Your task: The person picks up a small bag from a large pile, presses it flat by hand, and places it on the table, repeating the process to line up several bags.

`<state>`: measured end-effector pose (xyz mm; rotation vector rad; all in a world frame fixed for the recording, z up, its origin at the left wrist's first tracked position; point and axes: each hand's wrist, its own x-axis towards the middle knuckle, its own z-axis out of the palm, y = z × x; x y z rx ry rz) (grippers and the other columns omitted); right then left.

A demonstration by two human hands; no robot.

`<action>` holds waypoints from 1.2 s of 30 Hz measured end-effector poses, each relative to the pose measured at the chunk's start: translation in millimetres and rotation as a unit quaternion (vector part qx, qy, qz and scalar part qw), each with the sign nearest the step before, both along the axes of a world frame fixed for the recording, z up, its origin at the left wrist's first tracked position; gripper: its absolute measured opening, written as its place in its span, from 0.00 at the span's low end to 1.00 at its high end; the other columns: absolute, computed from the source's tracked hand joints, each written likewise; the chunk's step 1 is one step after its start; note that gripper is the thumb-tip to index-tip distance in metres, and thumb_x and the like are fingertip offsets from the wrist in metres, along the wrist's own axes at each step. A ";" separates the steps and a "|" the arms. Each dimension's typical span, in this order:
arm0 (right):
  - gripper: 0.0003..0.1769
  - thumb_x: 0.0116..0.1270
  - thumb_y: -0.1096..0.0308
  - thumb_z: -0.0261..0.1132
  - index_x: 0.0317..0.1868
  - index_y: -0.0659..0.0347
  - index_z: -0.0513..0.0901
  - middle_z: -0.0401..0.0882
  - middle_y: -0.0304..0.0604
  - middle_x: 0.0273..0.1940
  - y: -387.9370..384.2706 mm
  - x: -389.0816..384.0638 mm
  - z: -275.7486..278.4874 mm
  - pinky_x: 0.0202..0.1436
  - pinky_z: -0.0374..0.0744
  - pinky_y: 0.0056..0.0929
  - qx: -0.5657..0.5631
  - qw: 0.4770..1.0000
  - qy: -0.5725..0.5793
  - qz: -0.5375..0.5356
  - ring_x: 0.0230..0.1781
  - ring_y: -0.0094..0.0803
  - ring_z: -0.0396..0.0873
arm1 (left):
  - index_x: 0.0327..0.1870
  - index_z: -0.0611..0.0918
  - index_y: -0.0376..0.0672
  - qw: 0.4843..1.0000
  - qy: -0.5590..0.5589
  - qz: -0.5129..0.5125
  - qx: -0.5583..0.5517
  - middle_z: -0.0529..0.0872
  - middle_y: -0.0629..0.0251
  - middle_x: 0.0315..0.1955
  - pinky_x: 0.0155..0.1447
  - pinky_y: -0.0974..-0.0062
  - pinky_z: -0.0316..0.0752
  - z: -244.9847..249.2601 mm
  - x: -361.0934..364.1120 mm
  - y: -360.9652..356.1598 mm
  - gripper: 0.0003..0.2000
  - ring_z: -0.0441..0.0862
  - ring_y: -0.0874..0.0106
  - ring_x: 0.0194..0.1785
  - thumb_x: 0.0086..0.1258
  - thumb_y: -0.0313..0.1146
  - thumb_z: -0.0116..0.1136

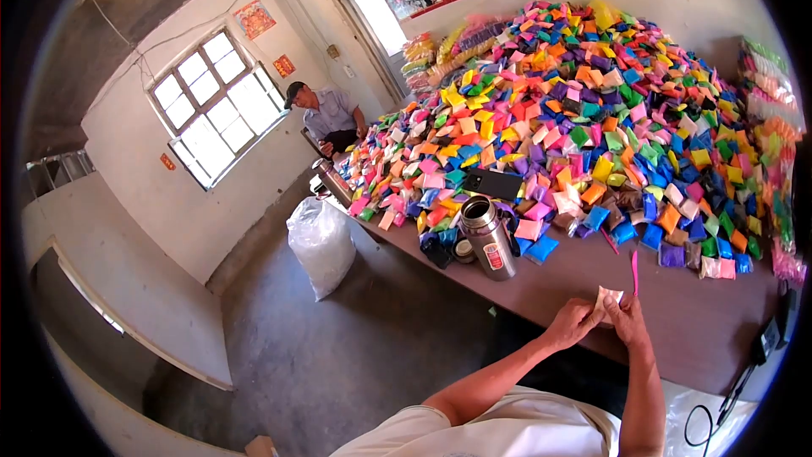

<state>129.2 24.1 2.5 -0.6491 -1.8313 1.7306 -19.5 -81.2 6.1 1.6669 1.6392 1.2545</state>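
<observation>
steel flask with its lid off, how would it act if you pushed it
The steel flask looks rigid, so it probably won't give under your fingers. Being tall and narrow-based, it may tip if pushed high up. With its mouth uncovered, any contents could spill.

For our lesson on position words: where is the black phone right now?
In the head view, the black phone lies on the near edge of the colourful packet pile, just behind the open steel flask.
</observation>
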 end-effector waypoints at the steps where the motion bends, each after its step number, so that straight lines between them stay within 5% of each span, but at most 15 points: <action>1: 0.17 0.72 0.54 0.68 0.39 0.63 0.82 0.79 0.32 0.32 0.5 -0.4 1.4 0.34 0.74 0.24 0.003 1.000 0.000 0.000 0.33 0.19 0.74 | 0.36 0.81 0.33 1.000 0.000 0.000 0.003 0.84 0.50 0.30 0.42 0.61 0.75 -0.1 -0.1 1.4 0.23 0.83 0.55 0.35 0.80 0.49 0.49; 4: 0.17 0.72 0.55 0.67 0.41 0.63 0.82 0.80 0.33 0.33 -4.4 -2.0 9.0 0.36 0.76 0.25 0.027 0.999 0.032 0.008 0.34 0.20 0.75 | 0.37 0.81 0.34 0.997 0.004 -0.001 0.081 0.83 0.48 0.29 0.39 0.62 0.75 -3.4 1.4 1.8 0.21 0.82 0.50 0.33 0.79 0.46 0.51; 28: 0.19 0.76 0.53 0.63 0.39 0.63 0.84 0.78 0.28 0.30 -0.9 -7.4 -4.0 0.31 0.72 0.23 0.044 0.997 0.059 -0.021 0.31 0.17 0.72 | 0.43 0.82 0.36 0.998 0.061 -0.003 0.034 0.86 0.50 0.35 0.50 0.58 0.74 -22.1 -5.2 1.3 0.18 0.83 0.52 0.41 0.79 0.45 0.50; 34: 0.20 0.76 0.52 0.62 0.37 0.62 0.84 0.79 0.29 0.29 -1.5 -5.9 -6.7 0.31 0.73 0.22 0.011 0.996 0.086 -0.037 0.29 0.17 0.74 | 0.41 0.81 0.34 0.999 0.035 -0.004 0.039 0.85 0.51 0.33 0.45 0.60 0.74 -20.6 -3.3 1.6 0.19 0.82 0.52 0.38 0.79 0.45 0.50; 36: 0.22 0.75 0.49 0.62 0.37 0.63 0.84 0.78 0.29 0.28 0.1 -1.1 -0.8 0.30 0.72 0.22 0.002 1.000 0.005 -0.020 0.29 0.17 0.74 | 0.38 0.80 0.34 0.998 0.043 0.013 0.042 0.83 0.52 0.30 0.41 0.61 0.74 -19.8 -3.8 0.6 0.19 0.82 0.54 0.35 0.79 0.45 0.50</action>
